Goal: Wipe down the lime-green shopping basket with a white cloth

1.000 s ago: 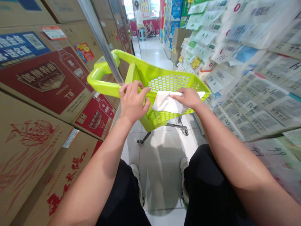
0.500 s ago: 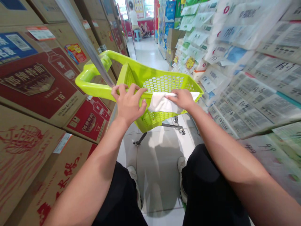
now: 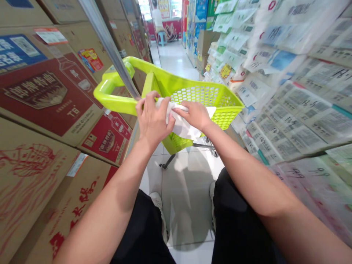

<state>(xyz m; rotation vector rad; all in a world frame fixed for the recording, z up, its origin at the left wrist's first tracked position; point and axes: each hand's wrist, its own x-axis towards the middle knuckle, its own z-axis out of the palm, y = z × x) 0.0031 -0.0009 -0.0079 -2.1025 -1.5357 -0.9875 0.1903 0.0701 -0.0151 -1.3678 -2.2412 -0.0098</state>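
A small lime-green shopping cart stands crosswise in front of me, its side rim towards me. My left hand is closed over this near rim, close to the handle end, fingers on top and thumb below. My right hand pinches a white cloth against the same rim, just right of the left hand. Part of the cloth hangs down the basket's outer side, and its left end reaches the left fingers. The right fingertips are partly hidden by the cloth.
Stacked cartons rise on the left, beside a grey metal pole. Plastic-wrapped packs with handwritten prices are piled on the right. Farther down the aisle, a person is by a blue stool.
My right hand has slid left along the rim with the cloth, right up to my left hand. The left hand keeps its place on the rim. The view has shifted slightly.
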